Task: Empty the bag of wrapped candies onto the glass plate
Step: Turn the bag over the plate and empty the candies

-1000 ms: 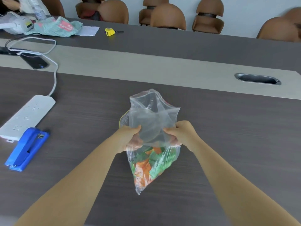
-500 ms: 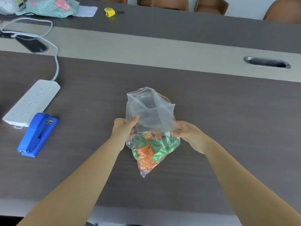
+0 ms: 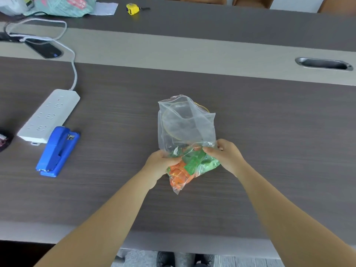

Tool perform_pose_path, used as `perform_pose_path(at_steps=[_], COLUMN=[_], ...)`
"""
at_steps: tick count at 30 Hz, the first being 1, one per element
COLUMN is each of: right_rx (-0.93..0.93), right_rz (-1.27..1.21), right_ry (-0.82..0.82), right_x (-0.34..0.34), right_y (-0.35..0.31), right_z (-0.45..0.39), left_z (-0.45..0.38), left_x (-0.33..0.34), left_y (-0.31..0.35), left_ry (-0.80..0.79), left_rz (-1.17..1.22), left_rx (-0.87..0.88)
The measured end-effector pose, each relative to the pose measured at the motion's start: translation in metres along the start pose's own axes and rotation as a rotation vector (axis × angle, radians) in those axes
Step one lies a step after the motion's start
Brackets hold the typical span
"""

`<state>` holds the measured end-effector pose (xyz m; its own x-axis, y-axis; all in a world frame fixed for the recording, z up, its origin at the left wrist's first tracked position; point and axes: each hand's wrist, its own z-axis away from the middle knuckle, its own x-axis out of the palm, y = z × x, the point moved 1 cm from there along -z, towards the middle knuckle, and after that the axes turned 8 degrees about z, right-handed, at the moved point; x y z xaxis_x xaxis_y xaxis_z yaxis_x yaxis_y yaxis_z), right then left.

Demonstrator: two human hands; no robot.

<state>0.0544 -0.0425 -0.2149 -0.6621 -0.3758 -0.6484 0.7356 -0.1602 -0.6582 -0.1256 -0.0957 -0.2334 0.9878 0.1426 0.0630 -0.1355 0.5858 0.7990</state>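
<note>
**Bag held over the plate, candies still inside**

Both hands have the clear bag [image 3: 185,132] up over the middle of the dark counter [image 3: 269,132]. The left hand [image 3: 160,163] is pinched shut on the bag's left side, and the right hand [image 3: 224,154] is clamped on the right side, so each grip is grasping plastic about halfway down. The bag's empty top half stands up with the mouth open and pointing away from the person. The candies [image 3: 189,165], orange and green wrappers, are bunched in the lower half, which hangs toward the person, with its bottom corner pointing at the near counter edge.

The plate [image 3: 205,108] is right behind the bag; you mostly see it through the plastic, with a bit of yellowish rim peeking out on the right. Can't tell whether the bag touches it.

Off to the left: a white power strip [image 3: 49,116] with a blue stapler [image 3: 57,151] just beside it, and a phone [image 3: 44,48] further back. A yellow tape measure [image 3: 132,9] sits at the far edge.
</note>
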Motion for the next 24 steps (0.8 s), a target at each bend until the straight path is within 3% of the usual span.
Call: perform_pose_path(at_steps=[6, 12, 20, 24], right_rx=[0.052, 0.171, 0.089, 0.058], right_rz=[-0.201, -0.36, -0.495, -0.476], right_ry=[-0.015, -0.14, -0.324, -0.274], right_x=[-0.003, -0.017, -0.022, -0.023], right_y=[-0.007, -0.015, -0.024, -0.022], right_z=[0.001, 0.002, 0.006, 0.007], left_z=[0.002, 0.003, 0.01, 0.01], left_x=[-0.003, -0.009, -0.01, -0.012], left_y=[0.02, 0.04, 0.05, 0.054], left_ry=[-0.14, -0.257, -0.371, -0.381], left_rz=[0.177, 0.248, 0.264, 0.255], left_rx=[-0.127, -0.079, 0.0, 0.037])
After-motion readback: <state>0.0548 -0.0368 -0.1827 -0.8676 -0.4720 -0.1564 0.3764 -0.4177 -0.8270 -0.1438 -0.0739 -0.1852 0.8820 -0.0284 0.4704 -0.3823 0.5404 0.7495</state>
